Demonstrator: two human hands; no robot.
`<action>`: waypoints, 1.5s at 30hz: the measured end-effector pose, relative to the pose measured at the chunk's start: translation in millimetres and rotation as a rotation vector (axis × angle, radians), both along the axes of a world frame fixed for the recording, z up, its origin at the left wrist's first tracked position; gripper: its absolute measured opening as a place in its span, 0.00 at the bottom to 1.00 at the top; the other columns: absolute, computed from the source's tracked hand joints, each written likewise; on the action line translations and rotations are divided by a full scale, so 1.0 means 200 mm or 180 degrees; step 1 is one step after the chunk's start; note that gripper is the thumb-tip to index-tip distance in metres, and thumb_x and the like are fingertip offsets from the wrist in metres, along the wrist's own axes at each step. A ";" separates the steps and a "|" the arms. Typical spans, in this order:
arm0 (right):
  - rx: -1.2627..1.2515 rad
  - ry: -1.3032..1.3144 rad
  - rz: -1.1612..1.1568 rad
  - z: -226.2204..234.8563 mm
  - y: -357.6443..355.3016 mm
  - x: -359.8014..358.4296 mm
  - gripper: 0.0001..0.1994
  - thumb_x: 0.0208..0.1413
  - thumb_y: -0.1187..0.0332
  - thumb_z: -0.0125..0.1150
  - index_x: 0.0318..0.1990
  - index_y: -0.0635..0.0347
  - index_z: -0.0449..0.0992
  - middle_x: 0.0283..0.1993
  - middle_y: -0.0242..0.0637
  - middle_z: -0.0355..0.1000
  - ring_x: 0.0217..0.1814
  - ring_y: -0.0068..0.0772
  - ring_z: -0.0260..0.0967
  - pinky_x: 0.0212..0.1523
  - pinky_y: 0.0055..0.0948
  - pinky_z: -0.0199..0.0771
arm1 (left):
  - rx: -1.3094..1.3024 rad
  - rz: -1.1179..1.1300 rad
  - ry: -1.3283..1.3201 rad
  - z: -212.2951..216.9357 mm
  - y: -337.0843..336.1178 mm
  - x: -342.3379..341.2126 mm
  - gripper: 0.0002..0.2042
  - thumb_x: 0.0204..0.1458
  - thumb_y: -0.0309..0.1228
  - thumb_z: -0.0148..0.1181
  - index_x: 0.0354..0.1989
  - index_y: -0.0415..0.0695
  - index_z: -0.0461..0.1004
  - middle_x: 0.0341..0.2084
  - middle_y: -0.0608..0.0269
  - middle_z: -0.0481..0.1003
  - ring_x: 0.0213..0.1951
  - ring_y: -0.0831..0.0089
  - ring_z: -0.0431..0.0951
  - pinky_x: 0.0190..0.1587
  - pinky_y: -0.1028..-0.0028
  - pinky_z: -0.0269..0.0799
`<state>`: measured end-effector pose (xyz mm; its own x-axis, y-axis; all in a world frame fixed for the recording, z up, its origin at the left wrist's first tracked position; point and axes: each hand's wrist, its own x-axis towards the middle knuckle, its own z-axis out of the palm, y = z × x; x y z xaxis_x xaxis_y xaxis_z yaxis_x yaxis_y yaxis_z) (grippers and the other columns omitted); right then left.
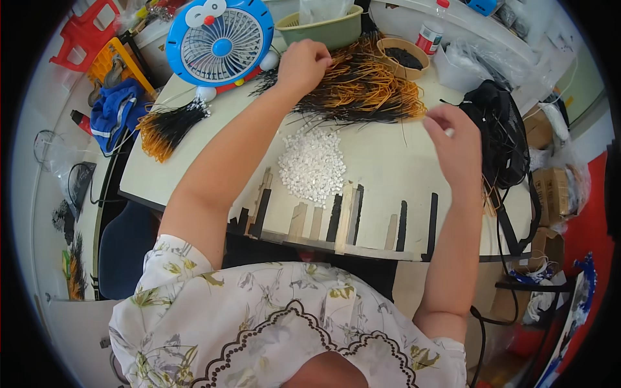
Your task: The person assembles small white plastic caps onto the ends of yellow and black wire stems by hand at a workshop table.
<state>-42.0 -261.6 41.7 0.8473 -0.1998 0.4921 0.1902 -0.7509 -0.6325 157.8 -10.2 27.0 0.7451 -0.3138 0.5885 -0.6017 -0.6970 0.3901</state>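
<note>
A large pile of black and orange wires lies across the far middle of the table. My left hand is closed over the pile's left part, its fingertips pressed together; what they hold, if anything, is too small to make out. At the pile's right end, my right hand is raised with curled fingers. A small pale spot shows at its fingers, but I cannot tell what it is. Between my forearms, a heap of small white plastic connector housings is spread on the table.
Behind my left hand stand a blue fan and a green basin. A wire bundle with white ends lies left. Beyond the pile are a round tub and a bottle. A black mesh bag sits right. Tape strips line the near edge.
</note>
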 end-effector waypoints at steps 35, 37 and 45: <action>0.0810 0.0090 0.1937 -0.16 0.23 0.07 0.15 0.49 0.77 0.64 0.46 0.64 0.75 0.49 0.35 0.73 0.49 0.29 0.70 0.54 0.30 0.69 | 0.1298 -0.0694 -0.0354 -0.04 0.02 -0.75 0.03 0.53 0.24 0.57 0.31 0.46 0.78 0.31 0.69 0.76 0.44 0.67 0.72 0.60 0.55 0.52; 0.1152 0.0597 0.1801 -0.19 0.34 0.08 0.09 0.53 0.77 0.62 0.41 0.64 0.75 0.39 0.32 0.75 0.39 0.24 0.70 0.43 0.25 0.71 | 0.0989 -0.0712 -0.0260 -0.05 -0.01 -0.78 0.01 0.52 0.26 0.60 0.31 0.44 0.77 0.28 0.67 0.76 0.41 0.65 0.72 0.56 0.59 0.59; 0.1351 0.0829 0.1393 -0.24 0.28 0.10 0.01 0.55 0.78 0.60 0.33 0.63 0.74 0.28 0.28 0.72 0.29 0.16 0.67 0.30 0.19 0.67 | -0.1044 -0.0991 0.1492 -0.12 0.08 -0.73 0.09 0.51 0.34 0.64 0.34 0.41 0.79 0.27 0.66 0.78 0.32 0.76 0.73 0.37 0.73 0.69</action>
